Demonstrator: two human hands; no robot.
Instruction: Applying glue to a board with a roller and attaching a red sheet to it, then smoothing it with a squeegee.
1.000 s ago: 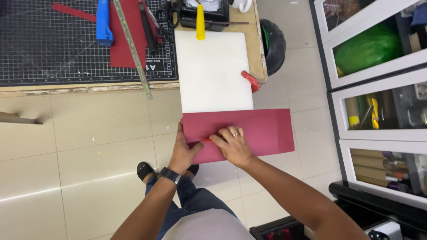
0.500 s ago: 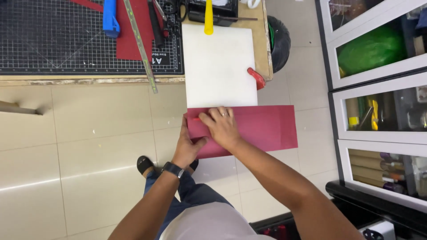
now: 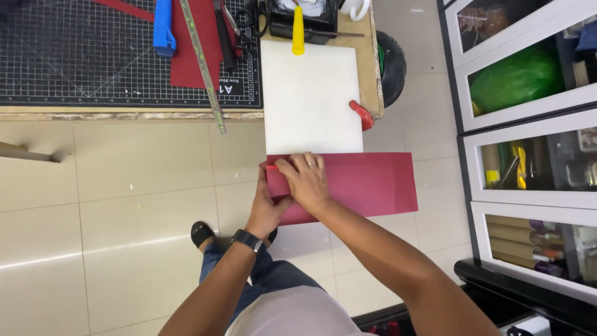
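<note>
The dark red paper sheet (image 3: 367, 183) is a long, flat rectangle, matte and folded over on itself, lying just past the near edge of the white board (image 3: 311, 99) and overhanging the tiled floor (image 3: 124, 186). Both hands sit together at the sheet's left end: the right hand (image 3: 306, 180), with a ring on one finger, is spread flat and presses down on top of the paper, while the left hand (image 3: 267, 208), a dark watch at its wrist, grips the paper's left edge from beneath. Beyond the white board lies a wooden table (image 3: 371, 74), and left of the board a black gridded cutting mat (image 3: 81, 56) carries a metal ruler (image 3: 202, 62), a blue tool (image 3: 163, 28) and more red paper. A yellow tool (image 3: 298, 31) rests on the board's far edge; white glass-fronted cabinets (image 3: 528, 124) stand to the board's right.
</note>
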